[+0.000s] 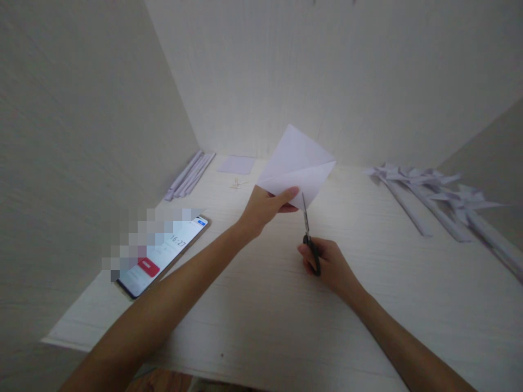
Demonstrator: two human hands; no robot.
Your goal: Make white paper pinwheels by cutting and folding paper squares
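Between the thumb and fingers of my left hand (267,209) is a square sheet of white paper (296,158), held up corner-down with a crease running across it. My right hand (327,264) grips black-handled scissors (311,253), fingers closed about the handles. The blades point up and away, and their tips are at the lower corner of the paper, just right of my left thumb. Whether the blades have cut into the sheet, I cannot tell.
Rolled paper sticks (190,177) lie at the back left, beside a flat paper piece (237,164) and small thin bits (238,184). A lit phone (163,261) rests at the left edge. Several paper pinwheels (425,188) on sticks lie right. Pale walls enclose the table (245,321).
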